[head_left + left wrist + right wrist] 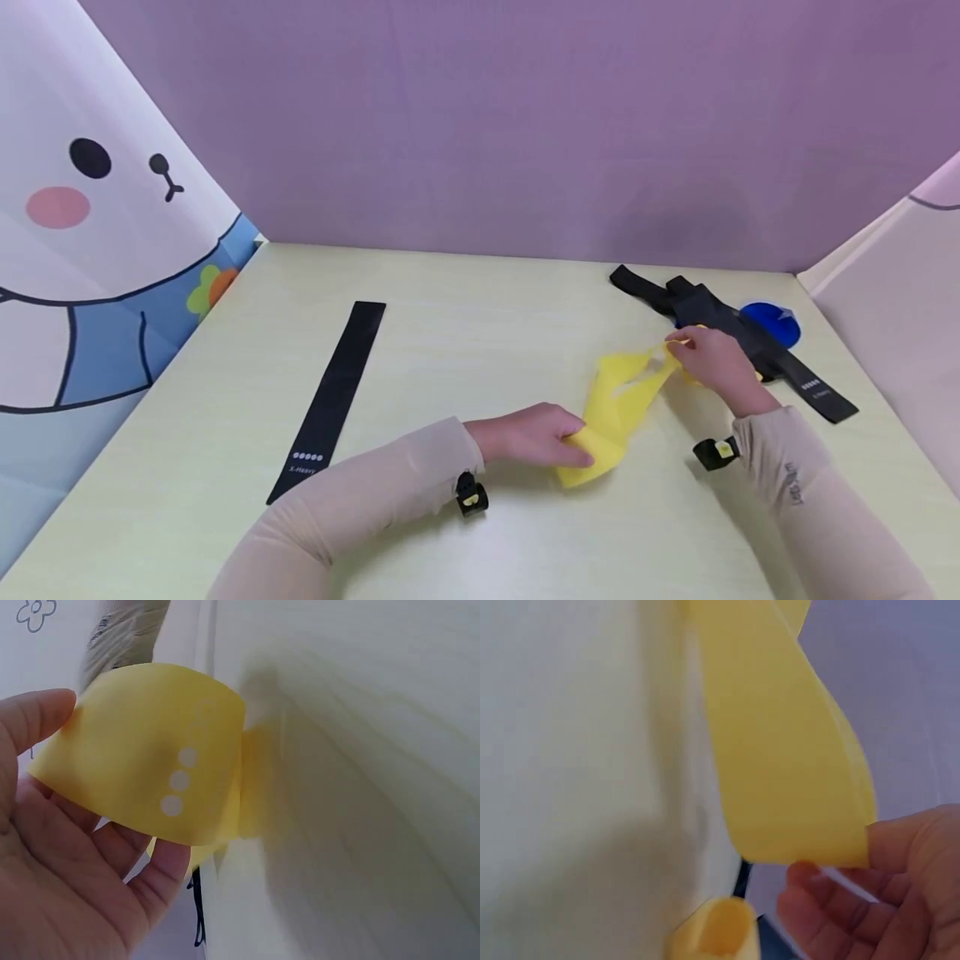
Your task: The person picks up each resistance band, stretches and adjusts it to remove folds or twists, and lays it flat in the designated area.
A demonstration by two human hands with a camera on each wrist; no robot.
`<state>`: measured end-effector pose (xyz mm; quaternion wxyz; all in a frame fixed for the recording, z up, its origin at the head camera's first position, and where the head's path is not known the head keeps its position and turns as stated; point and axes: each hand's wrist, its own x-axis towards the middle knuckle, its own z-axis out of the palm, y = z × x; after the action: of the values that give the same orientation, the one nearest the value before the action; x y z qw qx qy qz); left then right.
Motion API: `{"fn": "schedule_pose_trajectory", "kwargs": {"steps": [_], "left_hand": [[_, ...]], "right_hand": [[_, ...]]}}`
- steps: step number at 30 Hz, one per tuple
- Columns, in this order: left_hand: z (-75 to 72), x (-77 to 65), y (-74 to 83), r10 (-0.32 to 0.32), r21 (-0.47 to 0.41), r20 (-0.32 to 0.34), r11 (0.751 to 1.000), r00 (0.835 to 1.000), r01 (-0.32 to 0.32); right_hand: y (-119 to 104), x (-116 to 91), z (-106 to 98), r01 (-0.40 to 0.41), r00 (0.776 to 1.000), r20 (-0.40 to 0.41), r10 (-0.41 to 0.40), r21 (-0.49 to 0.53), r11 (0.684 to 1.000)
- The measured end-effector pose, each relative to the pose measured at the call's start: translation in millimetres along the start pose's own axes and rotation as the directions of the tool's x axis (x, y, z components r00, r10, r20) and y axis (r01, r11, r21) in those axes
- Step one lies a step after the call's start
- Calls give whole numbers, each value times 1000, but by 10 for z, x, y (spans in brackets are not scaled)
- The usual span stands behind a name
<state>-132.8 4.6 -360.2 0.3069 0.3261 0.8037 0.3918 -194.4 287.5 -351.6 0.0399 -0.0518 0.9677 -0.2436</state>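
Observation:
A yellow elastic resistance band (606, 408) is stretched out between my two hands, low over the table. My left hand (536, 435) grips its near end between thumb and fingers; white dots show on the band (142, 746) there in the left wrist view. At the far end, my right hand (712, 362) pinches the band (787, 750), which bends in a loose curve in the right wrist view. Under and behind the right hand lies a pile of black bands (720, 317). Another yellow piece (720, 930) curls up below the right hand.
One flat black band (330, 396) printed "X-Heavy" lies slanted at the left of the pale table (465, 333). A folded blue band (776, 325) rests by the black pile at the back right. A purple backdrop (487, 133) stands behind the table.

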Motion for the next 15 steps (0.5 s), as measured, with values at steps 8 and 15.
{"fn": "schedule_pose_trajectory", "kwargs": {"steps": [8, 15], "left_hand": [[-83, -91, -91, -26, 75, 32, 997, 999, 24], [-185, -138, -162, -108, 142, 0, 984, 994, 107]], "right_hand": [[-307, -23, -169, -30, 997, -49, 55, 404, 914], [-684, -145, -242, 43, 999, -42, -23, 579, 814]]}}
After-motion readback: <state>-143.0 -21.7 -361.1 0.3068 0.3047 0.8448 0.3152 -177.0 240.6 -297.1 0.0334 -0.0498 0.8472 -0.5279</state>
